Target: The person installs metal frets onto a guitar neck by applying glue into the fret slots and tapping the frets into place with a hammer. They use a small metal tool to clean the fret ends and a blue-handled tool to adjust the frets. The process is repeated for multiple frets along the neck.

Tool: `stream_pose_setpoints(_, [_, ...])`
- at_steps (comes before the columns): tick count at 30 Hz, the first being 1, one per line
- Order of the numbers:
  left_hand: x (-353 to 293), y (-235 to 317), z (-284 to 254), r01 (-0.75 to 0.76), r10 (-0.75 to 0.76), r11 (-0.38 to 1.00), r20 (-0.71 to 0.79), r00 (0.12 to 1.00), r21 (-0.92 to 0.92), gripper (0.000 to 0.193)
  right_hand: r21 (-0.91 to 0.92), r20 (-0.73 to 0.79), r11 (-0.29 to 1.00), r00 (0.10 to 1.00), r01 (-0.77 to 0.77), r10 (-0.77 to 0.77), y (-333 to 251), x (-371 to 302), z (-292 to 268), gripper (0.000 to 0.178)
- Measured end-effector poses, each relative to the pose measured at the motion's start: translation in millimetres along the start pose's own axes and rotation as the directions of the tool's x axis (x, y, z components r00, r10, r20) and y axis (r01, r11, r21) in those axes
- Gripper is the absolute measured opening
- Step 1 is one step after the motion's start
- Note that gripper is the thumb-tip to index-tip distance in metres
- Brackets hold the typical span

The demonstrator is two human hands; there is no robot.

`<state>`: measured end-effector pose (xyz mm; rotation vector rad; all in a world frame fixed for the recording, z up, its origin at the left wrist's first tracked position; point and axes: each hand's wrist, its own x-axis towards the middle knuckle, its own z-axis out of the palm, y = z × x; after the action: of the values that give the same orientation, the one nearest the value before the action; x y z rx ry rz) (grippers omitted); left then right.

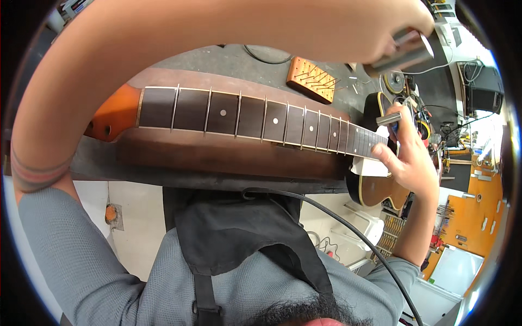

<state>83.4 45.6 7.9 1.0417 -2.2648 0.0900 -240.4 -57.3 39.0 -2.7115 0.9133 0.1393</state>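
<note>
A guitar neck with a dark fretboard (239, 117), metal frets and white dot inlays lies across the bench. Its orange headstock (111, 117) points left and the amber guitar body (378, 190) is at the right. My left arm arcs over the top of the picture. My left hand (397, 27) grips a grey metal block (405, 54) above the bench, clear of the neck. My right hand (410, 160) rests at the body end of the fretboard, holding a small metal tool (387, 119) between thumb and fingers.
A long brown support block (217, 160) lies under the neck. Behind the neck sits a wooden block (311, 80) stuck with thin metal pieces, and a black cable loop (266, 54). Tools and wires crowd the far right of the bench. A black cord (348, 228) runs over my apron.
</note>
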Motion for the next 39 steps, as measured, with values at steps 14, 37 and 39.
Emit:
stream_pose_setpoints(14, [-198, 132, 20, 0.332, -0.239, 0.932, -0.443, 0.864, 0.146, 0.036, 0.502, -0.03, 0.86, 0.991, -0.094, 0.127, -40, -73, 112, 0.019])
stream_pose_setpoints(37, [-157, -79, -50, 0.897, -0.921, 0.364, 0.047, 0.387, -0.252, 0.072, 0.124, -0.733, 0.989, 0.679, 0.077, 0.039, -29, -14, 221, 0.024])
stream_pose_setpoints(39, [-152, -116, -34, 0.956, -0.95, 0.229, 0.173, 0.262, -0.185, 0.085, 0.114, -0.77, 0.971, 0.637, 0.21, -0.048, -28, -27, 220, 0.035])
